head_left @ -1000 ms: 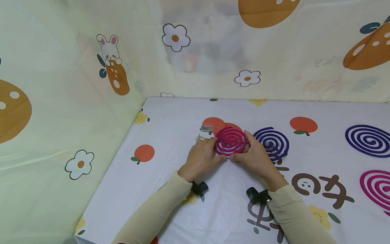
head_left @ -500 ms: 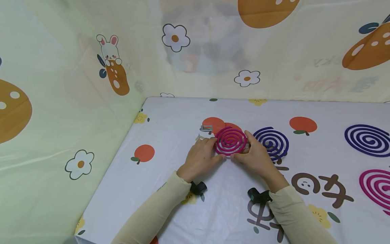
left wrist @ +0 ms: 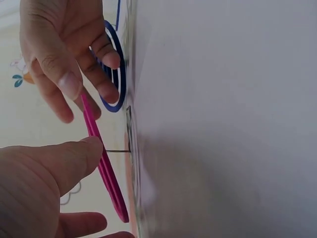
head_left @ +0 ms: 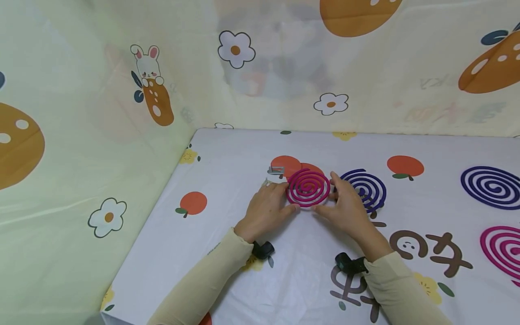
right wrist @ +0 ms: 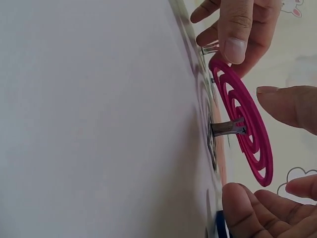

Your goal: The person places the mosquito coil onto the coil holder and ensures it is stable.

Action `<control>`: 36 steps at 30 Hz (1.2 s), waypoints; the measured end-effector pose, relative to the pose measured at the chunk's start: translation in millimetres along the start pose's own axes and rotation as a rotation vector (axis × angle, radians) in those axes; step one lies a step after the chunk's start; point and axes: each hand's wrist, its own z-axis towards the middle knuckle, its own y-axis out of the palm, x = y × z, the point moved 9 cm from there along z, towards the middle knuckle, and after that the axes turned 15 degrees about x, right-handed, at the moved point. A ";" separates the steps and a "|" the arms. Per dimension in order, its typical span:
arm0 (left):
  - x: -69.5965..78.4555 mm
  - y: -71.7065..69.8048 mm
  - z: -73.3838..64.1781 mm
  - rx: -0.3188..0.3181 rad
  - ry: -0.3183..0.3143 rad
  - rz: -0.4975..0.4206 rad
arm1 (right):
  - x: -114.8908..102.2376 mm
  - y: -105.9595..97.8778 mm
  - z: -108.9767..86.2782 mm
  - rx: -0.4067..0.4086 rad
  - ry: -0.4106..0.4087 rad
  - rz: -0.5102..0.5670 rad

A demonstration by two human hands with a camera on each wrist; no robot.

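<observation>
Pink coil [head_left: 305, 188] pinched in left hand [head_left: 266, 208], right hand [head_left: 348, 210] just beside.

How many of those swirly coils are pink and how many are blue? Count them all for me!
Pink mosquito coils: 2
Dark blue mosquito coils: 2
Total: 4
</observation>
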 end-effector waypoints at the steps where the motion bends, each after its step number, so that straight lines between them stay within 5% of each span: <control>1: 0.0 -0.3 0.2 0.001 0.000 -0.002 | -0.7 -1.1 -0.4 0.002 -0.002 -0.005; 7: 3.2 -5.2 1.0 0.034 0.045 -0.034 | -2.9 -6.0 -3.7 0.002 -0.006 -0.026; 17: 8.5 -31.5 7.1 0.201 0.176 -0.181 | -12.8 -25.8 -10.6 0.047 -0.061 -0.077; 21: 1.9 -37.4 11.4 0.219 0.157 -0.186 | -14.4 -34.0 -11.9 0.060 -0.074 -0.096; 36: -40.8 -31.6 25.3 0.128 0.006 -0.154 | 6.2 -80.5 -18.5 0.154 -0.070 -0.218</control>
